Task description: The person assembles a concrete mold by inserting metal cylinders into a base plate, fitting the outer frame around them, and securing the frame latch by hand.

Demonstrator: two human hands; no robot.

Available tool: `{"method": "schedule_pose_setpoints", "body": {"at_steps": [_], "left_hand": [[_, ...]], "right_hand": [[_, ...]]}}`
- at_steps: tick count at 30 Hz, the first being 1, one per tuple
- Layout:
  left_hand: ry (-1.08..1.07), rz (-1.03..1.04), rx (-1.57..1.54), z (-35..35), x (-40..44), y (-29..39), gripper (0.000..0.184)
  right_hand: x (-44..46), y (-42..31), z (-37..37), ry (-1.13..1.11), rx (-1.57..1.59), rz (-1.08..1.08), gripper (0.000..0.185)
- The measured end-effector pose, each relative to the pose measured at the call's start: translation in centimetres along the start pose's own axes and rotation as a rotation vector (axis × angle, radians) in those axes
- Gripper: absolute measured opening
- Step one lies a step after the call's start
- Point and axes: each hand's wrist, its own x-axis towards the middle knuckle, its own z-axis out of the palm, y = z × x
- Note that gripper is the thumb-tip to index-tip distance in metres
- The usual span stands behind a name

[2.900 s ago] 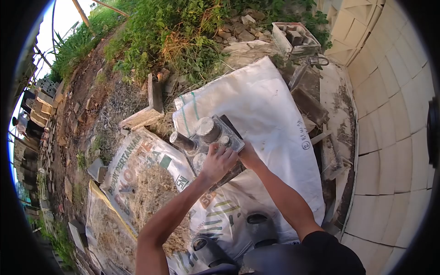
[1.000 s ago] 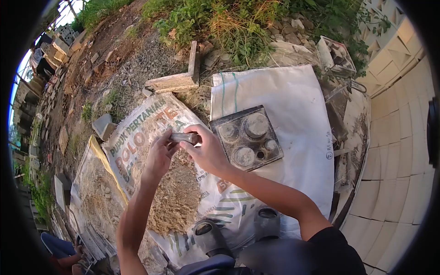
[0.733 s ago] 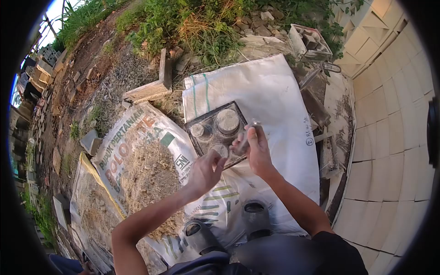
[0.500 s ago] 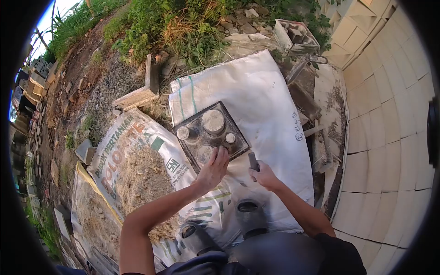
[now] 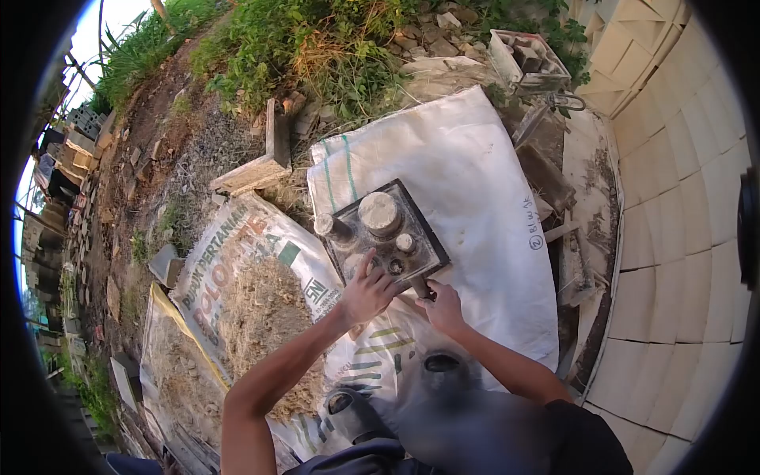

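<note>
Sack (image 5: 255, 215): "PUPUK PERTANIAN", "SNI"; white sheet (image 5: 475, 202): circled "2".

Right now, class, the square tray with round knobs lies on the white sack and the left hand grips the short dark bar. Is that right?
Not quite: the head view shows the short dark bar in the right hand. The square tray with round knobs does lie on the white sack.

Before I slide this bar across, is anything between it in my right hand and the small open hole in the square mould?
Only the near rim of the mould seems to lie between the bar in your right hand and the hole. Your left hand is close beside the hole.
</note>
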Motion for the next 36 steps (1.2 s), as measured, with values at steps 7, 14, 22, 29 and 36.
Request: {"method": "schedule_pose_setpoints", "body": {"at_steps": [7,14,22,29,36], "left_hand": [[0.057,-0.033,-0.139,-1.4,0.1,-0.8,0.013],[0.097,-0.021,-0.171,-1.7,0.5,-1.5,0.014],[0.138,-0.031,-0.185,-2.6,0.9,-1.6,0.015],[0.233,-0.091,-0.265,-3.9,1.6,-2.1,0.014],[0.227,-0.094,-0.26,-3.3,1.0,-2.0,0.013]], "right_hand": [[0.0,-2.1,-0.1,0.023,-0.069,-0.038,0.035],[2.7,-2.9,2.3,0.186,0.096,-0.158,0.032],[2.2,-1.8,3.3,0.269,0.236,-0.209,0.034],[3.3,-5.3,1.5,0.325,0.088,-0.344,0.032],[4.0,-5.0,4.2,0.384,0.229,-0.369,0.028]]}}
